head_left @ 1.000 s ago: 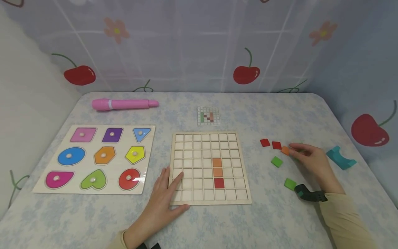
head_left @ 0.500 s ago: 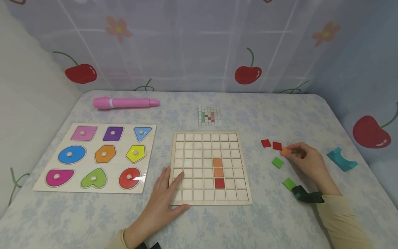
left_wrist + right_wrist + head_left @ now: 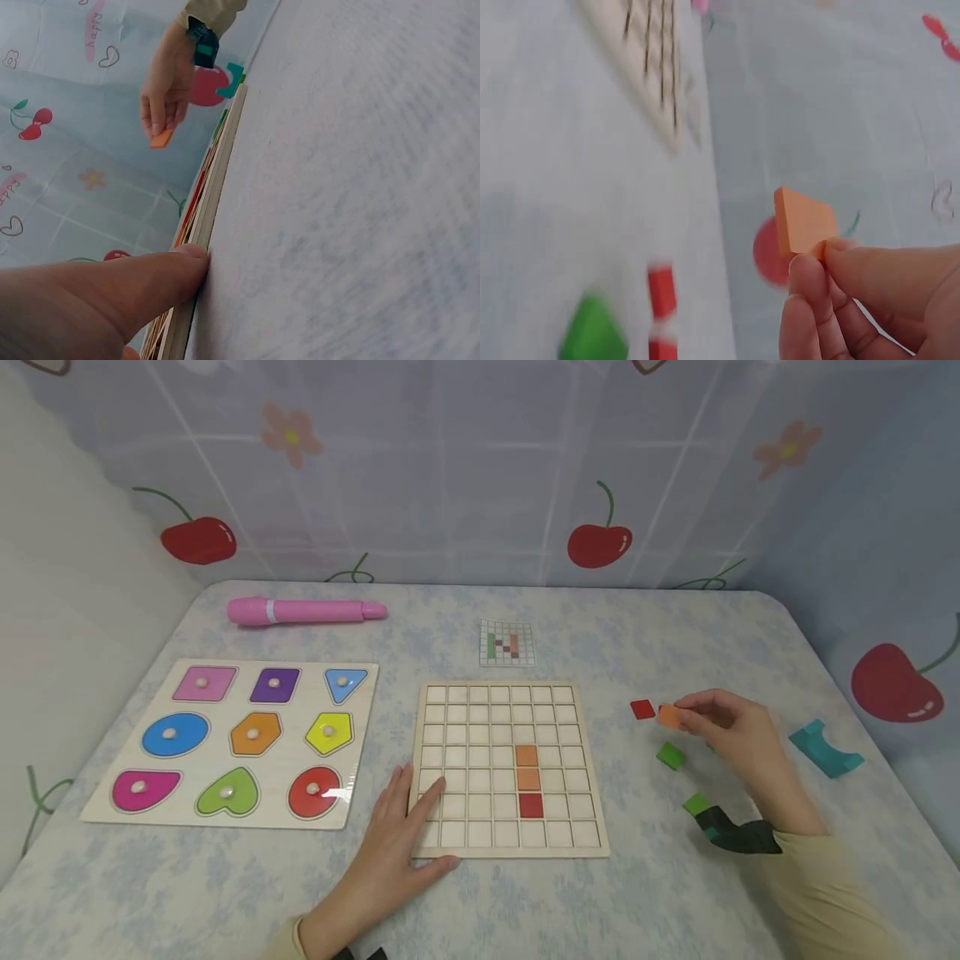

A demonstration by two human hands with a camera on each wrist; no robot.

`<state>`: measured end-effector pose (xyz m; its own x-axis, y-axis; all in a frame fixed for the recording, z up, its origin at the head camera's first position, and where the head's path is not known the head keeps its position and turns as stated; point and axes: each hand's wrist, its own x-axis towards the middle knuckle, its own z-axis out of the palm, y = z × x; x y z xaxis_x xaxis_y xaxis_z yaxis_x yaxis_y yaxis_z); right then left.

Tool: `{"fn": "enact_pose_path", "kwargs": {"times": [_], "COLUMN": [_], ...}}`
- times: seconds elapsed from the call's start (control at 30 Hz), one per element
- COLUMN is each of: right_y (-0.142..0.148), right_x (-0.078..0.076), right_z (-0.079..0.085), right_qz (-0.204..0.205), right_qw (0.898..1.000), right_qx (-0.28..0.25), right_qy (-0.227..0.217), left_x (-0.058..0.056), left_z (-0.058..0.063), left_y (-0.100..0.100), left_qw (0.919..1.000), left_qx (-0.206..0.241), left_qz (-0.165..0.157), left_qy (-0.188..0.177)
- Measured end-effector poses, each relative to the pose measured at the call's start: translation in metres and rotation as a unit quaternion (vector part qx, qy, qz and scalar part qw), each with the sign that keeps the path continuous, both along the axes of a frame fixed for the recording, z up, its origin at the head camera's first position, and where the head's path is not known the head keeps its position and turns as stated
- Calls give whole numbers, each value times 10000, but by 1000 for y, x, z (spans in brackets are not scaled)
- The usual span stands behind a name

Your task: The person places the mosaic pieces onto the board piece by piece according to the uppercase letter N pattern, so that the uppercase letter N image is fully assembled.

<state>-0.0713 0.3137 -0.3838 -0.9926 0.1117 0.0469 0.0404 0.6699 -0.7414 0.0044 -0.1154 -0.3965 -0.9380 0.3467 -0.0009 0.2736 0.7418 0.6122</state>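
Between thumb and fingertips my right hand pinches an orange square tile, lifted above the table at the right. In the head view it overlaps a red tile behind it. Another red tile lies just left of it, and green tiles lie nearer me. My left hand rests with spread, straight fingers on the lower left corner of the wooden grid board; its thumb touches the board's edge. Two orange tiles and a red tile sit in one column of the grid.
A small pattern card lies behind the board. To the left is a shape puzzle board with knobbed pieces, with a pink microphone-like toy behind it. A teal arch-shaped block lies right of my right hand.
My right hand has picked up the orange tile from among the loose tiles and moved it up and to the left. The left hand stays on the board.
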Motion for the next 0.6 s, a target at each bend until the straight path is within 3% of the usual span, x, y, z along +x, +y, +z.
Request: {"fn": "enact_pose_path", "kwargs": {"times": [0.17,0.23,0.4,0.53,0.6], "right_y": [-70,-92,-131,-147,-151], "right_x": [-5,-12,-28,-37,-39], "right_z": [34,33,18,9,6], "right_qz": [992,1330,1529,1708,1813], "right_qw": [9898,9810,9643,9632,9687], "right_qx": [-1025,-1406,-1991,-1857,-1492], "right_qy": [24,-112,-846,-922,-812], "left_x": [0,0,1,1,1], "left_z": [0,0,0,1,1], "left_y": [0,-1,-1,0,0], "left_qw": [10000,10000,10000,10000,10000], "left_qx": [-9,12,69,61,47], "left_qz": [9,2,-18,-1,6], "left_qy": [3,30,40,12,6]}}
